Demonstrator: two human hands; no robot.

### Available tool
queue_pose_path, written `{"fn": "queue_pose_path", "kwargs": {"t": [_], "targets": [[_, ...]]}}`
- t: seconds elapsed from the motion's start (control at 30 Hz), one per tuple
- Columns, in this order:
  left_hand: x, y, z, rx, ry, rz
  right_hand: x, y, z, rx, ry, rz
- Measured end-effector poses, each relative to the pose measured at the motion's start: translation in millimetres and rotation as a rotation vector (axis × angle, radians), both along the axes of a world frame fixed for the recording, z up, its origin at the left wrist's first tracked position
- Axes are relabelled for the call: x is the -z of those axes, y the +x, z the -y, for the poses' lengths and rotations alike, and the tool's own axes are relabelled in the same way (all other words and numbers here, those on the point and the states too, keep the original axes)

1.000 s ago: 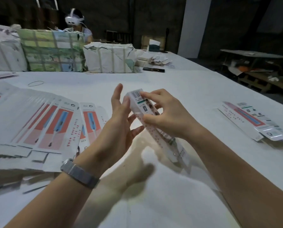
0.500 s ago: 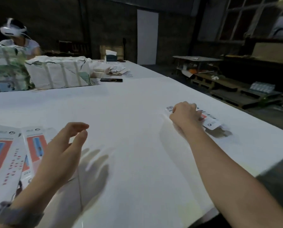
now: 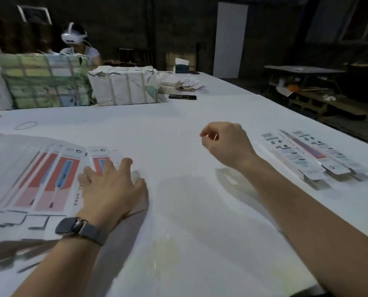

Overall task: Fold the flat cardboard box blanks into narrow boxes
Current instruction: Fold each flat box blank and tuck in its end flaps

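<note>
A fanned spread of flat box blanks, white with red and blue print, lies on the left of the white table. My left hand rests with spread fingers on the rightmost blank of that spread. Folded narrow boxes lie side by side at the right, near the table's edge. My right hand hovers above the table between the two groups, fingers loosely curled and holding nothing.
Wrapped bundles stand in a row at the back left, with a person in a white headset behind them. A black phone and loose papers lie farther back. A rubber band lies at far left. The table's right edge runs diagonally.
My right hand has let go of the folded box among the others at the right and drawn back toward the middle. My left hand has come down onto the flat blanks.
</note>
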State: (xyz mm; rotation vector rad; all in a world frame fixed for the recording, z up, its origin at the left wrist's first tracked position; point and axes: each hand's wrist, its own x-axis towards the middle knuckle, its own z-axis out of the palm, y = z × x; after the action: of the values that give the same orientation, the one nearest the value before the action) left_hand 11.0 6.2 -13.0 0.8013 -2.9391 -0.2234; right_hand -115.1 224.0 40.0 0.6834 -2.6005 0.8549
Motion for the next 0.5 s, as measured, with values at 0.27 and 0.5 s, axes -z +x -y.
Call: {"fn": "queue_pose_path", "kwargs": {"t": [0.27, 0.5], "targets": [[-1.9, 0.5, -1.8, 0.146, 0.043, -0.119, -0.5, 57.5, 82.6, -0.348, 0.05, 0.122], [-9.9, 9.9, -13.7, 0.257, 0.002, -0.204, 29.0, 50.0, 82.4, -0.304, -0.096, 0.162]]}}
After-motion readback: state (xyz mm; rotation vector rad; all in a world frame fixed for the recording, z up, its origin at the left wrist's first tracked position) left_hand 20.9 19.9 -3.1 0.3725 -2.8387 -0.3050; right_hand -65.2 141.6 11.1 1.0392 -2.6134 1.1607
